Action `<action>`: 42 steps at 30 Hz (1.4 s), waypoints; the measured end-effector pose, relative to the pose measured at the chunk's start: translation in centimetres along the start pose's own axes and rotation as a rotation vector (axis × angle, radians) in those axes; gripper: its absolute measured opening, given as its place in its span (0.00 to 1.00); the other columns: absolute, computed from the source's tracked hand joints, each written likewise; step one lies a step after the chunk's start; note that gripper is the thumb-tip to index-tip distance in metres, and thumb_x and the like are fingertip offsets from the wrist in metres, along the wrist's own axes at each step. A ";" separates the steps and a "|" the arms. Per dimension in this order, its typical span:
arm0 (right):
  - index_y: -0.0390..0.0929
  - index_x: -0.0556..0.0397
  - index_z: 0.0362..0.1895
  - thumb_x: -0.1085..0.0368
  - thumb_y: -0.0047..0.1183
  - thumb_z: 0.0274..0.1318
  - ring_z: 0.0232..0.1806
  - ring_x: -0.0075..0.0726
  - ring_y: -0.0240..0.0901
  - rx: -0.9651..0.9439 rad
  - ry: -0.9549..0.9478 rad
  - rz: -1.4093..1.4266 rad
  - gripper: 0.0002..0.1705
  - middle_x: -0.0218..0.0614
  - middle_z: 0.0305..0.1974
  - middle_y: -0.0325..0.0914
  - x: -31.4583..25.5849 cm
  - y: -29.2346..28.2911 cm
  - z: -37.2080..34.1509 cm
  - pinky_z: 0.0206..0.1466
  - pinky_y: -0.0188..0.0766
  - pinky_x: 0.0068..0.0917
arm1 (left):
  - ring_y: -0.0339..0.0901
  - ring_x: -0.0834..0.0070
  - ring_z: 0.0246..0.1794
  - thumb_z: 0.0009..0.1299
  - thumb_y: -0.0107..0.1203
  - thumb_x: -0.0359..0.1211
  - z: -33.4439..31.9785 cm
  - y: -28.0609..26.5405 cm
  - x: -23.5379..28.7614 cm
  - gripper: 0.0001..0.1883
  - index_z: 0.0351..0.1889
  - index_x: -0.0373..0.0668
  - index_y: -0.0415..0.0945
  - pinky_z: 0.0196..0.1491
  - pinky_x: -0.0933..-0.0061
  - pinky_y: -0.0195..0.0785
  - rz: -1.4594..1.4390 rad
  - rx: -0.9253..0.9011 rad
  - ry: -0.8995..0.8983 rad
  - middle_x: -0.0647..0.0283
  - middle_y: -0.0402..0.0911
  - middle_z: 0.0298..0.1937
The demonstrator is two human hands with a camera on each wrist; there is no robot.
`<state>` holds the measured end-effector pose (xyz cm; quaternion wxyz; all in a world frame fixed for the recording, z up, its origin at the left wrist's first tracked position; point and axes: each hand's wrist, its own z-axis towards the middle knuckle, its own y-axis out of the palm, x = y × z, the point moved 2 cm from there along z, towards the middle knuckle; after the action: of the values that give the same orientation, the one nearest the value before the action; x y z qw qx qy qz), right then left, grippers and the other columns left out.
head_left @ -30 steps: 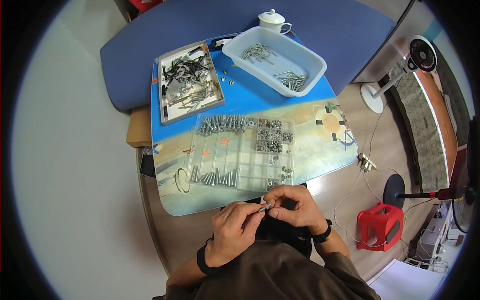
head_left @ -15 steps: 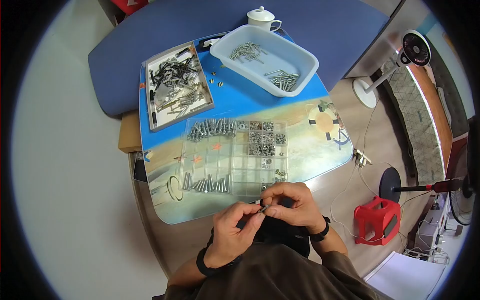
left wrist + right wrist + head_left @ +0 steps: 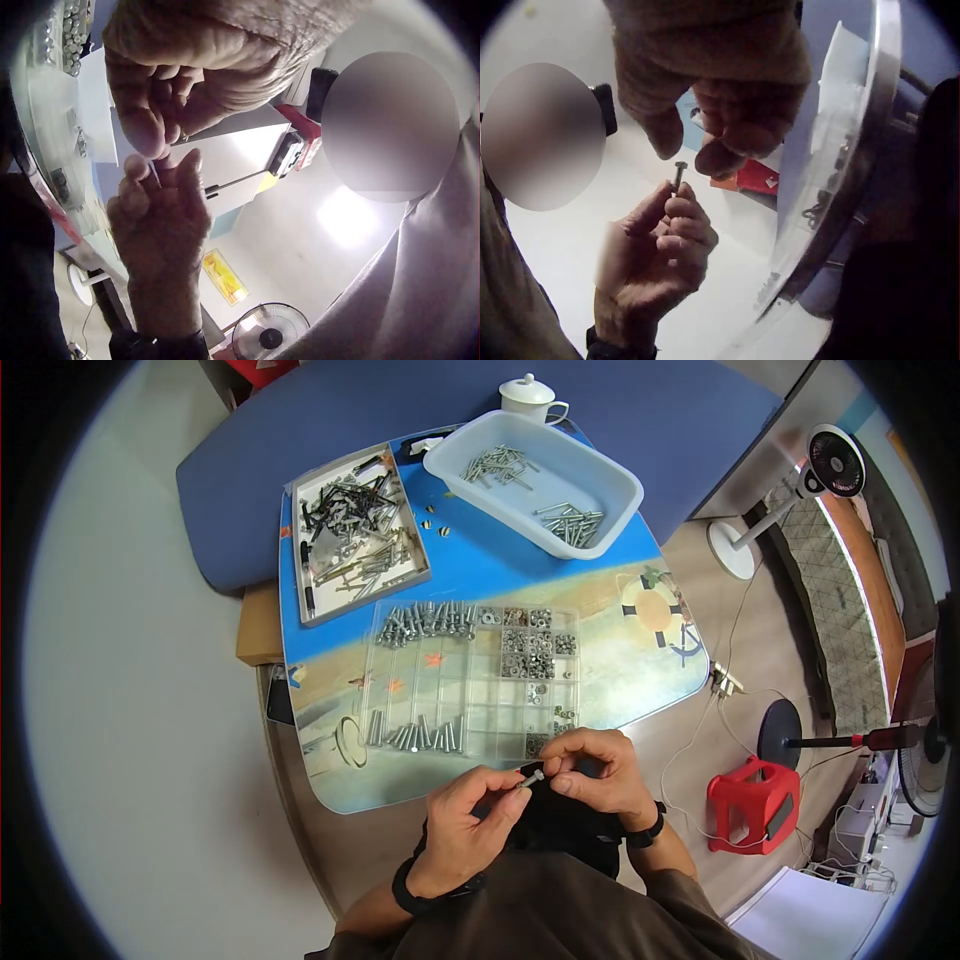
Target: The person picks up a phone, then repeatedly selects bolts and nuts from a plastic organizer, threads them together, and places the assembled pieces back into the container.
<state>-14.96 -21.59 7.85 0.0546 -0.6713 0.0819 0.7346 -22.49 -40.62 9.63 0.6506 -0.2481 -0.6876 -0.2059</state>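
Note:
A small hex-head bolt (image 3: 533, 778) is pinched between thumb and forefinger of my left hand (image 3: 463, 825), head outward, above the lap. My right hand (image 3: 600, 785) is close beside the bolt's head, thumb and fingertips parted and loosely bent. In the right wrist view a gap shows between the bolt head (image 3: 681, 165) and the right fingertips. A clear divided organizer box (image 3: 490, 705) lies just beyond the hands on the table. Bolts (image 3: 425, 622) fill its far left compartments, and nuts and washers (image 3: 528, 650) its right ones.
A shallow box of mixed screws (image 3: 415, 572) is at the far left of the table (image 3: 620, 690). Beside it stands a pale plastic tub (image 3: 625, 510) with two piles of screws. A lidded white cup (image 3: 527, 395) is behind. A red stool (image 3: 750, 805) stands at the right.
The right fingertips, earlier at the bolt, have drawn slightly away to the right, leaving its head exposed. The left hand keeps its pinch. The head view has shifted a little.

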 end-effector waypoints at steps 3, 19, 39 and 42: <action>0.83 0.58 0.46 0.66 0.69 0.57 0.31 0.20 0.75 -0.029 -0.016 -0.016 0.15 0.30 0.32 0.82 -0.9 0.1 0.5 0.36 0.71 0.21 | 0.81 0.80 0.29 0.69 0.65 0.26 0.0 0.6 -0.4 0.07 0.41 0.33 0.81 0.35 0.78 0.74 -0.021 -0.034 -0.020 0.60 0.85 0.32; 0.84 0.57 0.40 0.67 0.65 0.61 0.30 0.27 0.77 -0.086 -0.118 -0.062 0.07 0.33 0.30 0.81 -0.3 0.3 1.3 0.34 0.71 0.25 | 0.79 0.84 0.29 0.74 0.60 0.28 1.0 0.6 -0.6 0.07 0.42 0.31 0.79 0.32 0.82 0.73 -0.057 -0.092 -0.030 0.63 0.83 0.32; 0.82 0.57 0.42 0.67 0.61 0.64 0.29 0.33 0.80 -0.022 -0.049 -0.150 0.06 0.38 0.30 0.81 -0.5 1.3 1.0 0.32 0.74 0.28 | 0.70 0.84 0.23 0.80 0.50 0.32 1.5 1.2 -0.7 0.07 0.44 0.36 0.72 0.28 0.78 0.66 0.108 -0.020 0.149 0.67 0.75 0.27; 0.82 0.56 0.41 0.67 0.62 0.63 0.29 0.38 0.80 -0.024 -0.129 -0.212 0.06 0.39 0.31 0.81 -1.1 1.6 1.2 0.32 0.74 0.30 | 0.71 0.82 0.22 0.81 0.49 0.34 1.5 1.1 -0.9 0.10 0.42 0.36 0.72 0.27 0.76 0.66 0.157 -0.050 0.064 0.66 0.75 0.23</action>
<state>-16.39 -22.94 9.08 0.1292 -0.6281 -0.0021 0.7673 -23.02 -38.89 8.62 0.6801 -0.3107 -0.6394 -0.1790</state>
